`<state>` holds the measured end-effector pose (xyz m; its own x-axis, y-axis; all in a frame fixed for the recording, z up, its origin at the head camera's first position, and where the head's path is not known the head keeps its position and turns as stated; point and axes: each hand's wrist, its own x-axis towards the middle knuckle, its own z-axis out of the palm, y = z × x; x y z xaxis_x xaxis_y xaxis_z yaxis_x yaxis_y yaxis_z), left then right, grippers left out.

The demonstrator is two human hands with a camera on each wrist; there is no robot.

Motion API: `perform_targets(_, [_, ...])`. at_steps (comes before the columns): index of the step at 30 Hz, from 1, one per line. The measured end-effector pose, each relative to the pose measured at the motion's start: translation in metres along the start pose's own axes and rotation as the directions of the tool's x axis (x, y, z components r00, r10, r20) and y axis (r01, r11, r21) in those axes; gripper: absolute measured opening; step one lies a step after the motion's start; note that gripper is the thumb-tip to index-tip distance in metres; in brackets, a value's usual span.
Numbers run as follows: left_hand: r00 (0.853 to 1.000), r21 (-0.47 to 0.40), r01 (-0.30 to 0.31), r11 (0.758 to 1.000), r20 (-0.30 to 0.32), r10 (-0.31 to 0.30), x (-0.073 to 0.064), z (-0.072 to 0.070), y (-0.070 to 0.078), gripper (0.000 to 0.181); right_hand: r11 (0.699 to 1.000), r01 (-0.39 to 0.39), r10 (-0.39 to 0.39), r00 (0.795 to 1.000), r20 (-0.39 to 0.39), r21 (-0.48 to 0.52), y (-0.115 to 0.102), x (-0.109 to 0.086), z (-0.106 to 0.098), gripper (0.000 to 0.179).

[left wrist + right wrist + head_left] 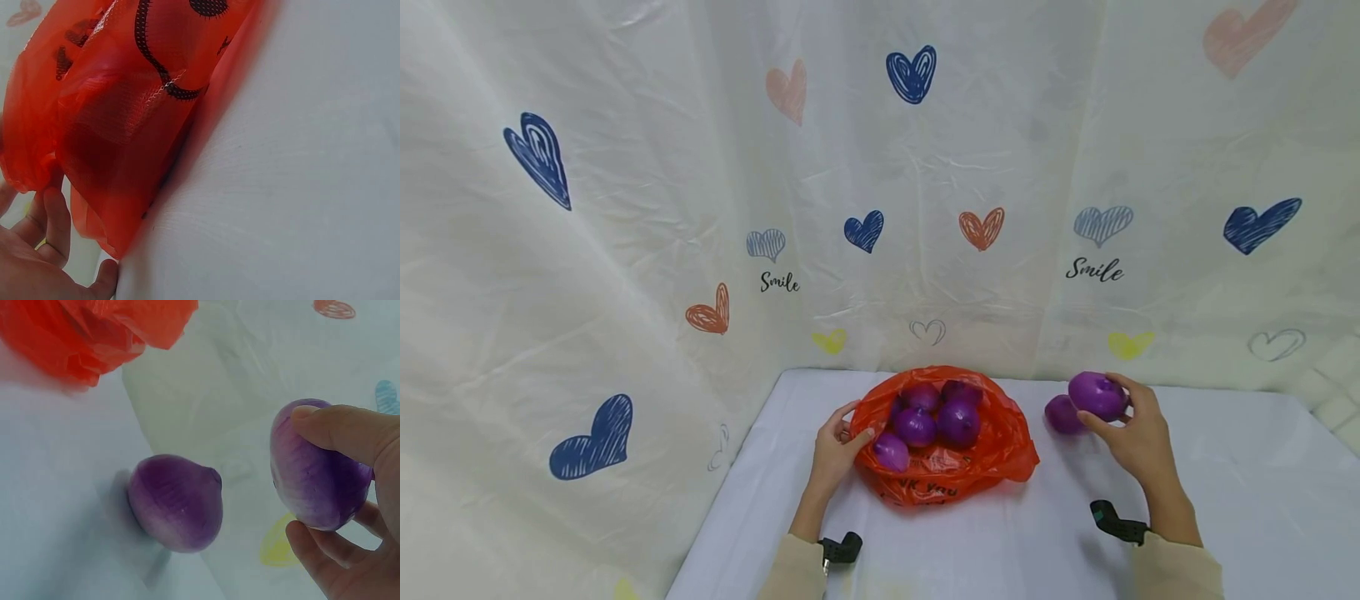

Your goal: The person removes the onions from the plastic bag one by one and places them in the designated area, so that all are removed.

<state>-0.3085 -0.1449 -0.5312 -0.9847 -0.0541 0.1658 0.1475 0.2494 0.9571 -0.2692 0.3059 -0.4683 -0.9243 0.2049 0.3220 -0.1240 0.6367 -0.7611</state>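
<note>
A pale backdrop rises behind the scene, printed with blue, red, pink and yellow hearts and the word "Smile". Before it stands the table, covered in white. The red bag, a thin plastic one, rests on the table, its mouth spread open toward the head camera. The left hand grips the bag's left edge, with the thumb at the rim and the fingers curled at the outer side. The right hand, to the right of the bag and well apart from it, holds one purple onion between thumb and fingers. Beige sleeves cover both forearms. The held onion is raised above the table; in the head view it partly overlaps the loose onion, while the right wrist view shows a gap between the two. The loose onion lies on the table, a shadow beside it. Several bagged onions, also purple and glossy, sit clustered inside the bag. A black wrist device is worn on each arm. Black lettering, partly creased, marks the bag's front.
</note>
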Motion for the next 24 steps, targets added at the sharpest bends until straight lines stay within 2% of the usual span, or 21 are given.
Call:
perform_targets(8, [1.0,-0.016,-0.002,1.0,0.002,0.002,0.0,0.0,0.0,0.054,1.0,-0.026,0.026,1.0,-0.004,0.01,0.011,0.001,-0.003,0.082])
perform_targets(15, [1.0,-0.001,-0.019,1.0,-0.001,0.019,-0.001,0.0,0.0,0.055,0.997,-0.068,0.068,0.998,-0.003,-0.02,0.023,0.002,-0.008,0.083])
perform_targets(24, [1.0,-0.003,-0.001,1.0,-0.005,0.001,0.0,0.001,-0.001,0.055,0.992,-0.119,0.119,0.993,-0.009,-0.034,0.041,0.0,-0.009,0.086])
